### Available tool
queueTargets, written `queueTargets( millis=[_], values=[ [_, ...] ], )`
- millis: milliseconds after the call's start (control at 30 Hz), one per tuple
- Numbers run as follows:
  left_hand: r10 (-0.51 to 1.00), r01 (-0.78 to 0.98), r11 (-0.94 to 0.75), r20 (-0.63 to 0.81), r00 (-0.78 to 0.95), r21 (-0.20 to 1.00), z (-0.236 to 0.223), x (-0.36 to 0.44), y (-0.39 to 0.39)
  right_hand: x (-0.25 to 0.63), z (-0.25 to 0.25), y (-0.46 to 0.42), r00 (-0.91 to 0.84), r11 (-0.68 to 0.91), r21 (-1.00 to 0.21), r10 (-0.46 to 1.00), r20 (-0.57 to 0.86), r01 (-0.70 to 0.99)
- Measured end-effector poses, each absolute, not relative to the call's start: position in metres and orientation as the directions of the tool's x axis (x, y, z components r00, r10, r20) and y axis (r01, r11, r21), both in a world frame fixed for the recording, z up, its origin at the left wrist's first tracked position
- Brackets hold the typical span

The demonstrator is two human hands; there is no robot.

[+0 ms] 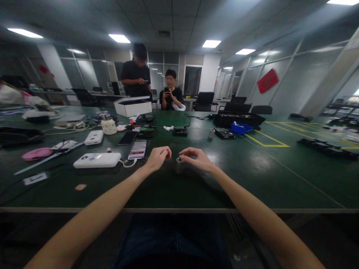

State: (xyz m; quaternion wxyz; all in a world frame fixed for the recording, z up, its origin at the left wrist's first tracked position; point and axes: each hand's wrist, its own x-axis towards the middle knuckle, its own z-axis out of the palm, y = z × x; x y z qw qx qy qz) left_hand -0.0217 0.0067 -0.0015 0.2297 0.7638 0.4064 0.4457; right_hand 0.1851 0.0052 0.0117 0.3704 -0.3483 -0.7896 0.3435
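A small grey metal cylinder [178, 167] stands upright on the green table in front of me, with holes or dark marks on its top face. My right hand [198, 160] is just right of it, fingers bent forward and a gap between them and the thumb. That thumb's tip is at the cylinder's top; whether it touches cannot be told. To the left of the cylinder, apart from it, my left hand [157, 158] is curled, thumb and fingers together. Anything inside those fingers is hidden. A phone with a lit screen [138, 150] lies beyond my left hand.
A white power bank [97, 160] with a cable lies left. Farther back are circuit-board units [180, 131], a second metal cylinder [211, 133], a blue bin [241, 128] and a white box [132, 107]. Two people [136, 74] are across the table, each holding a phone.
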Motion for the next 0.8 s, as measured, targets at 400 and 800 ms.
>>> queueTargets(
  millis=[400, 800],
  values=[
    [0.797, 0.636, -0.574, 0.532, 0.287, 0.516, -0.009, -0.021, 0.008, 0.2, 0.0, 0.046, -0.27, 0.628, -0.611, 0.77, 0.578, 0.482],
    [0.786, 0.674, -0.572, 0.548, 0.286, 0.468, -0.008, -0.022, 0.008, 0.215, -0.014, 0.064, -0.153, 0.427, -0.52, 0.86, 0.487, 0.739]
  ],
)
